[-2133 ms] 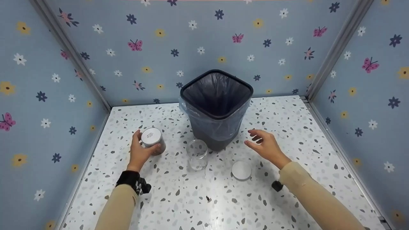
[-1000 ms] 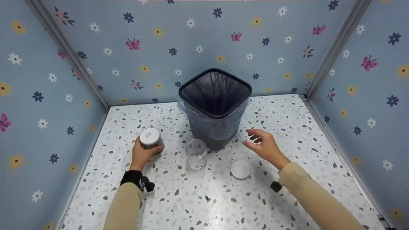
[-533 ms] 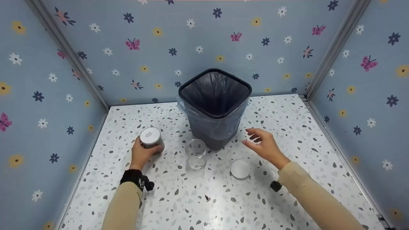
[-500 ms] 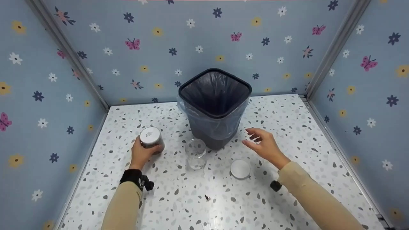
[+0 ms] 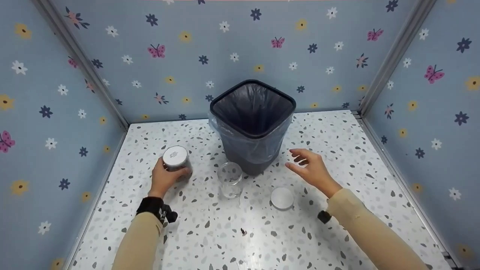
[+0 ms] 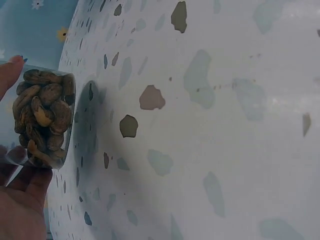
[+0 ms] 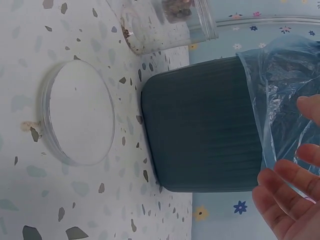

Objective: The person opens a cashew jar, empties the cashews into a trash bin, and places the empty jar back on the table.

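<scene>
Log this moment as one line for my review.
left hand: gripping white-lidded jar of peanuts; right hand: empty, near lined bin; open clear jar: upright, before bin; loose white lid: flat on table

1. The place looks like a small three-sided booth or recording set; a home or office cannot be confirmed.
2. A left panel (image 5: pixel 22 120), far panel (image 5: pixel 236 73) and right panel (image 5: pixel 431 138) share pale-blue flower-and-butterfly print.
3. Grey metal corner strips (image 5: pixel 83 62) join them.
4. A terrazzo-patterned tabletop (image 5: pixel 210 240) fills the floor space between.
5. Body-worn wrist cameras (image 5: pixel 171 216) suggest filming.
</scene>
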### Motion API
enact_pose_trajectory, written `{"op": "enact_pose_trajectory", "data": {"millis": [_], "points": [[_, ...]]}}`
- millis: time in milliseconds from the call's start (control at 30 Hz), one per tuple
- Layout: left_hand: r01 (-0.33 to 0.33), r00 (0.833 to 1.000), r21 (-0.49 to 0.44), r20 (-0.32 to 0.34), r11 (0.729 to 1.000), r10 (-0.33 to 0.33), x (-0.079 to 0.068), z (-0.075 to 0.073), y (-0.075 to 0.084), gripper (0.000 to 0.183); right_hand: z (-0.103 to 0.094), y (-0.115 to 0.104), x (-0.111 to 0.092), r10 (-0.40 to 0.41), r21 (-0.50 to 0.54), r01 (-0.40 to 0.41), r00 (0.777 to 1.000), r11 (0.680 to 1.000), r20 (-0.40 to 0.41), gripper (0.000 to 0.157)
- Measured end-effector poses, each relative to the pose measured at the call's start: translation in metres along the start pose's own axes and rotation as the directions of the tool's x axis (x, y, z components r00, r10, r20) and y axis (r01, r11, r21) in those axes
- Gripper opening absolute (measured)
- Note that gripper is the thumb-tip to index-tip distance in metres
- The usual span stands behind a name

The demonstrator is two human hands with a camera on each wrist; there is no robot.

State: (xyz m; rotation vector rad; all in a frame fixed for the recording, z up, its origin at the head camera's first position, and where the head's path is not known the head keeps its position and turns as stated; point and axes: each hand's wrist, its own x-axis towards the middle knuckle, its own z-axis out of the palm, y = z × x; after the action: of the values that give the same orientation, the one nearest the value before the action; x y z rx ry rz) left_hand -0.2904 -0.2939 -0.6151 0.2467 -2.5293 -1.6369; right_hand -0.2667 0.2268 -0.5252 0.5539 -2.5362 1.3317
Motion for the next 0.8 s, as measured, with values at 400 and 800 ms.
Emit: {"op": "enact_pose_trajectory", "data": {"millis": [400, 800], "points": [[-0.039, 0.999, 0.028, -0.031, 0.999, 0.039, -0.006, -0.004, 0.012, 0.107, 0.002, -0.002, 0.003, 0.003, 0.019, -0.002, 1.000, 1.000, -0.020, 0.044], [-0.076, 0.997, 0.045, -0.003, 0.996, 0.076, -0.014, -0.010, 0.020, 0.107, 0.004, -0.003, 0.003, -0.010, 0.027, 0.011, 0.999, 1.000, -0.032, 0.043]]}}
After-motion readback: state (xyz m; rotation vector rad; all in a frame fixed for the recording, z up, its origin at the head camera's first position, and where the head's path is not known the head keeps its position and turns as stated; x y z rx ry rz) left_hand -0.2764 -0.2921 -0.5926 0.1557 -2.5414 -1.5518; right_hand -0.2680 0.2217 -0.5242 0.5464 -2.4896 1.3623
